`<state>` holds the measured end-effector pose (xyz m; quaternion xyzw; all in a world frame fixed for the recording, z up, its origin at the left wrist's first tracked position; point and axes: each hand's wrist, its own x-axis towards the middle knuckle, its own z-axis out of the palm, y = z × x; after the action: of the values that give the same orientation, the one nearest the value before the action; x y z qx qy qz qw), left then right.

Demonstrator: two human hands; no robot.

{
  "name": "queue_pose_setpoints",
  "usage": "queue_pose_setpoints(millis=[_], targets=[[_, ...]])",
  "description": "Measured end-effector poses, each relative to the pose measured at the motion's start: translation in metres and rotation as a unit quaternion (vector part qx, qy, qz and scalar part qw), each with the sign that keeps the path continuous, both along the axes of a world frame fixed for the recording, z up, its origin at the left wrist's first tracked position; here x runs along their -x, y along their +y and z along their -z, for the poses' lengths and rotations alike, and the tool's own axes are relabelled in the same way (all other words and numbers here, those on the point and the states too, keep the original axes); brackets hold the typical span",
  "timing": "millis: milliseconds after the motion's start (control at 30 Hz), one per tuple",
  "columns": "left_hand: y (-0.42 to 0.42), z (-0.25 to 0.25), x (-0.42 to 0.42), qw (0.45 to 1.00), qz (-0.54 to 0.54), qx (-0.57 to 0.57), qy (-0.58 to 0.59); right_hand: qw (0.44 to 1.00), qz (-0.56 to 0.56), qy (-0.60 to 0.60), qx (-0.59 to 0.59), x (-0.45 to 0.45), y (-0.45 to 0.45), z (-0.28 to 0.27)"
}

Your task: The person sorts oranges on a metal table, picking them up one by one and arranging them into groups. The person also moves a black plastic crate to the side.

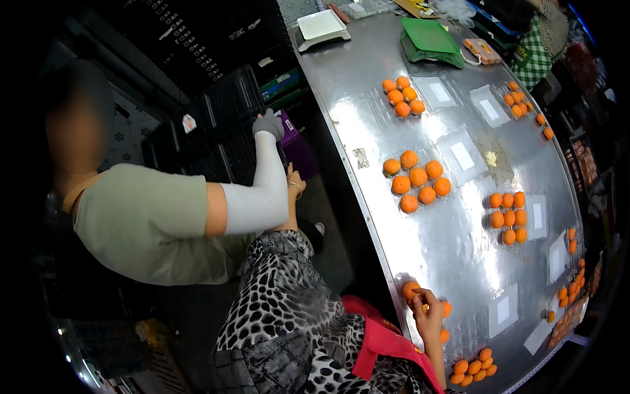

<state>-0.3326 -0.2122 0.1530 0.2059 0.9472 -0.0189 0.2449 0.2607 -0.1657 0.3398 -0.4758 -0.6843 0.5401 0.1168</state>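
My left hand [295,183], with a bracelet at the wrist, is at the edge of a black plastic crate [231,123]; its fingers are partly hidden there. A co-worker's grey-gloved hand [268,125] rests on the same crate, farther along. At the table's near edge, my right hand [428,312] has its thumb and fingers on a round orange fruit [411,289]. More fruits [444,336] sit just beside and beneath that hand, partly covered by it. A clear plastic tray with orange fruits [418,177] lies farther up the table.
The steel table [364,207] holds more fruit-filled trays [508,216], with lids bearing white labels [461,156]. A white scale [322,27] and a green scale [430,37] stand at its far end. A co-worker [147,216] stands close on the left; a purple box [295,143] is beside the crate.
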Motion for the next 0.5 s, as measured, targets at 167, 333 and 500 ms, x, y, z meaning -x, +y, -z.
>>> queue_pose_setpoints(millis=[167,333,500], targets=[[-0.022,0.004,-0.014,0.998,0.024,-0.042,-0.028,0.999,-0.01,0.023,-0.028,0.0,-0.012,-0.02],[0.013,-0.003,-0.079,0.992,0.055,-0.094,-0.062,0.997,0.051,0.032,-0.04,-0.028,-0.041,-0.012],[0.01,0.011,-0.149,0.95,0.213,-0.223,-0.046,0.99,0.08,-0.035,-0.112,-0.067,-0.085,-0.01]])
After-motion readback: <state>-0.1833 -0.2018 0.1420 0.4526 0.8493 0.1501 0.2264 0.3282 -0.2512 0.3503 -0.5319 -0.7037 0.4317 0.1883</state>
